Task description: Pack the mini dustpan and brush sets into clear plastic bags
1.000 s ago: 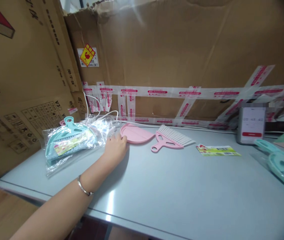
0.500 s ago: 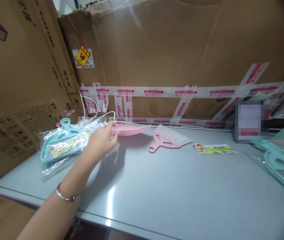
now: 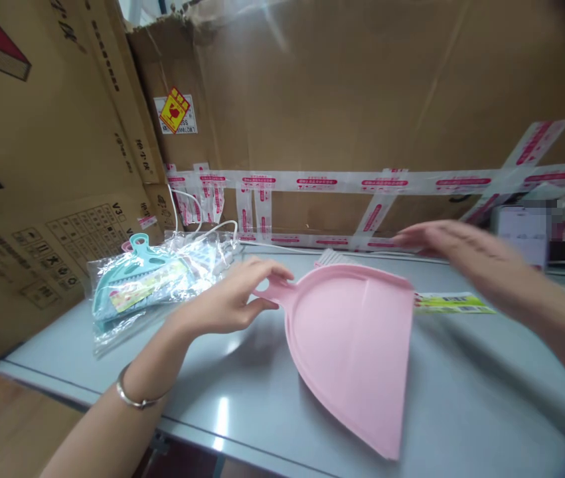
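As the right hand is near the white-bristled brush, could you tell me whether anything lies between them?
Nothing visible lies between the right hand and the brush; the pink dustpan, held by the left hand, hides most of it.

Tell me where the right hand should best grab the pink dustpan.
The left hand pinches the pink dustpan by its stub handle, with the pan tilted and its broad face towards the camera. The right hand, open, hovers near the wide straight lip. It should probably pinch that thin lip near the far corner, coming in from the right, opposite the handle.
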The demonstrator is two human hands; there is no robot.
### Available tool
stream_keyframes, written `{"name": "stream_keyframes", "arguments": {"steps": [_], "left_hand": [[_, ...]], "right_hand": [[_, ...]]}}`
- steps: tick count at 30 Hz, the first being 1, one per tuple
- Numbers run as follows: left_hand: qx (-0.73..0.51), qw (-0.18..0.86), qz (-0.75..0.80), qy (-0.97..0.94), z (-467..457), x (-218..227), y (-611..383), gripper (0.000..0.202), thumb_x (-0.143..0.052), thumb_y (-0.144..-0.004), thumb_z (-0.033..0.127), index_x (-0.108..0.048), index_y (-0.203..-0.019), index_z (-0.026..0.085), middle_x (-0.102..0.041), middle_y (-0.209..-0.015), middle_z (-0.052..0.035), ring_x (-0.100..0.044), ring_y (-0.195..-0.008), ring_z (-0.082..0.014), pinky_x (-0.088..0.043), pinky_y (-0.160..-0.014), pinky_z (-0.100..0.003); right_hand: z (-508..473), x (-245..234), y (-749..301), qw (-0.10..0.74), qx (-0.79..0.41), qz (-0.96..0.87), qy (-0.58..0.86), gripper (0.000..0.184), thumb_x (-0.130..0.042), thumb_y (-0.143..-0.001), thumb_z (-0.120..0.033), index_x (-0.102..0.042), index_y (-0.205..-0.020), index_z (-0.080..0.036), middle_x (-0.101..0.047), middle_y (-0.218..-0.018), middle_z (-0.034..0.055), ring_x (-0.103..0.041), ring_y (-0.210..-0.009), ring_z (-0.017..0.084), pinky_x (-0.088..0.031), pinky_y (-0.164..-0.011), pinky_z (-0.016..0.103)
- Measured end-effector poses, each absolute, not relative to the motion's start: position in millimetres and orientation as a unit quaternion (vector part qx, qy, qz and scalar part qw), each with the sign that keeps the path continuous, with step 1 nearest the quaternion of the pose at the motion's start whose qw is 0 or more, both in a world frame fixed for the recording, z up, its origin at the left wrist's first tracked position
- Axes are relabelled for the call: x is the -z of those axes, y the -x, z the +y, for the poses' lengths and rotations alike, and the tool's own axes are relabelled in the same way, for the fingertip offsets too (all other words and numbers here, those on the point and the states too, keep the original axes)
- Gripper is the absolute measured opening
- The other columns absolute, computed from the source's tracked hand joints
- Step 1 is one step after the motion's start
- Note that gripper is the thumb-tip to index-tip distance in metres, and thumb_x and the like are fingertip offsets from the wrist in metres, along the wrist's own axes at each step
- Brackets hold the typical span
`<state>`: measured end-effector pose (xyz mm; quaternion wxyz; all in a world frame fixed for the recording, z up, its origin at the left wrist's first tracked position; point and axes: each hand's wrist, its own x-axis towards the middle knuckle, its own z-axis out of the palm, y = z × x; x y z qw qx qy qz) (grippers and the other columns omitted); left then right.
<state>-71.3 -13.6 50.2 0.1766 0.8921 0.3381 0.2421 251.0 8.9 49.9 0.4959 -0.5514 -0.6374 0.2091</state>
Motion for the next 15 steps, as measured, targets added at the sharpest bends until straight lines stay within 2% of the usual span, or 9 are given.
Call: {"name": "stream_keyframes", "arguments": {"steps": [3,6,9,12,13,15], "left_hand": [[-0.221,0.196,0.328,-0.897,-9,-42,67,0.032,-0.05,-0.082,0.014,-0.053,-0.112,0.024,-0.059,-0.112,-0.0061,-0.051,-0.107,-0.0216,-0.041,-0.094,-0.038],[-0.208,0.23,0.317,-0.896,-7,-37,63,0.033,-0.05,-0.082,0.015,-0.052,-0.113,0.024,-0.059,-0.113,-0.006,-0.052,-0.107,-0.0211,-0.042,-0.095,-0.038],[-0.274,0.259,0.331,-0.865,-3,-29,57,0.041,-0.053,-0.083,0.021,-0.047,-0.123,0.024,-0.052,-0.125,-0.0089,-0.046,-0.118,-0.0236,-0.037,-0.102,-0.042],[-0.401,0.348,0.382,-0.757,2,-19,50,0.058,-0.054,-0.084,0.03,-0.03,-0.136,0.027,-0.032,-0.144,-0.0091,-0.036,-0.129,-0.0253,-0.031,-0.107,-0.044],[-0.417,0.407,0.398,-0.708,3,-16,48,0.059,-0.052,-0.084,0.034,-0.027,-0.138,0.027,-0.03,-0.146,-0.0093,-0.038,-0.128,-0.0259,-0.034,-0.106,-0.044],[-0.402,0.521,0.424,-0.622,3,-11,42,0.059,-0.048,-0.086,0.044,-0.027,-0.138,0.026,-0.037,-0.141,-0.0113,-0.048,-0.119,-0.0267,-0.042,-0.097,-0.044]], "right_hand": [[12,-30,-225,0.362,-0.406,-0.672,0.503,0.043,-0.053,-0.077,-0.059,-0.07,-0.094,-0.024,-0.07,-0.093,0.0063,-0.064,-0.084,0.022,-0.049,-0.074,0.034],[3,-8,-221,0.271,-0.507,-0.646,0.501,0.042,-0.067,-0.068,-0.054,-0.07,-0.097,-0.025,-0.07,-0.084,0.0036,-0.065,-0.072,0.022,-0.051,-0.061,0.032],[-3,3,-225,0.303,-0.543,-0.594,0.511,0.046,-0.07,-0.067,-0.05,-0.069,-0.103,-0.021,-0.07,-0.077,0.0038,-0.064,-0.063,0.02,-0.05,-0.054,0.029],[-2,8,-221,0.383,-0.521,-0.544,0.535,0.051,-0.069,-0.067,-0.05,-0.066,-0.107,-0.019,-0.07,-0.08,0.0043,-0.064,-0.067,0.019,-0.049,-0.056,0.027],[-2,9,-217,0.407,-0.511,-0.533,0.538,0.052,-0.069,-0.068,-0.051,-0.064,-0.109,-0.019,-0.071,-0.084,0.0045,-0.065,-0.071,0.019,-0.049,-0.059,0.027],[-3,13,-209,0.448,-0.493,-0.522,0.533,0.052,-0.067,-0.069,-0.053,-0.063,-0.11,-0.02,-0.07,-0.094,0.0049,-0.065,-0.08,0.021,-0.05,-0.066,0.028]]}}
